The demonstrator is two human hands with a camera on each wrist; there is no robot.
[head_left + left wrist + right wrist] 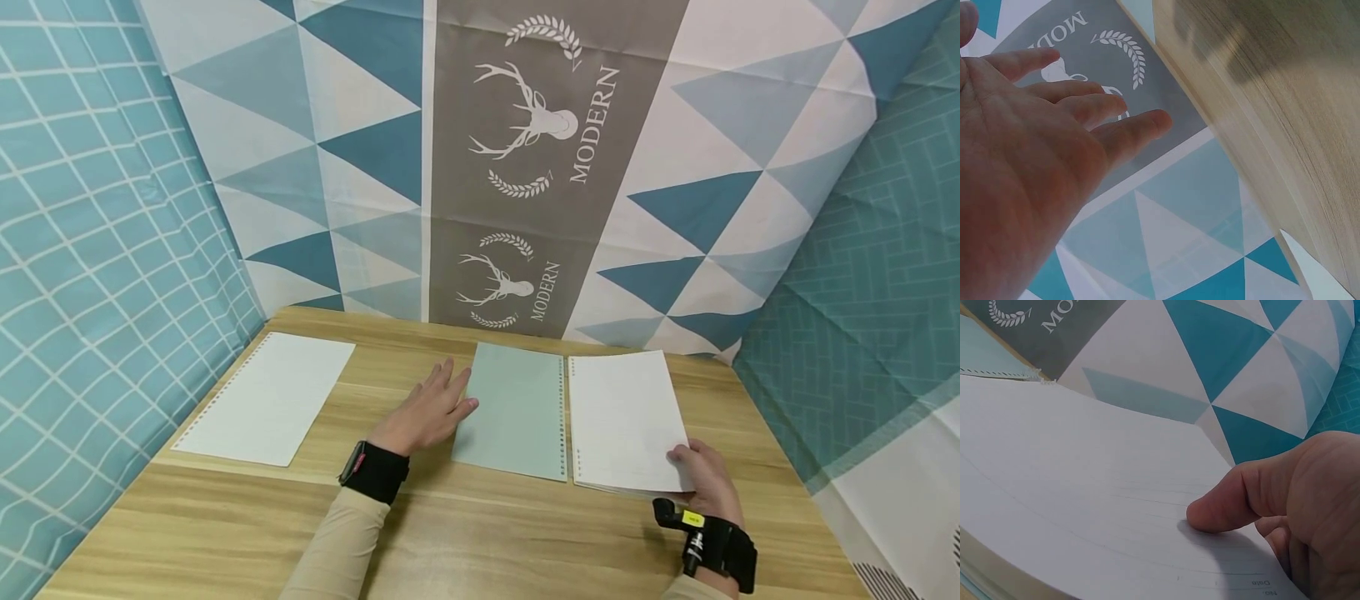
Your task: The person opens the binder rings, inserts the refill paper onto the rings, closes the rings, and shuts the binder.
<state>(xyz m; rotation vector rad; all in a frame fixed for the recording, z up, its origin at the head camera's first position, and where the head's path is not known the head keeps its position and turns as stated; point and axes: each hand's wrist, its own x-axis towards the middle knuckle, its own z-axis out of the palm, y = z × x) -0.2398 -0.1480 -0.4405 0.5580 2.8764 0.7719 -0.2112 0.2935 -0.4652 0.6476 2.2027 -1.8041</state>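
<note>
Right of centre in the head view, a stack of white punched loose-leaf paper point(628, 421) lies on the wooden table point(517, 529), its long axis running nearly up and down the frame, its holed edge facing left. The right hand point(711, 477) pinches its lower right corner. Just beside the stack, a pale green punched cover point(513, 412) stands parallel, holes facing right; the left hand point(426, 412) is at its left edge, fingers extended, thumb apart. Whether it touches the cover, I cannot tell. At the left, a white punched sheet point(266, 400) slants from lower left to upper right.

From the left wrist, the left hand shows spread, gripping nothing, against a patterned backdrop point(1191, 231).

From the right wrist, the thumb presses the ruled top page near "No." and "Date" at lower right, fingers curled below.
</note>
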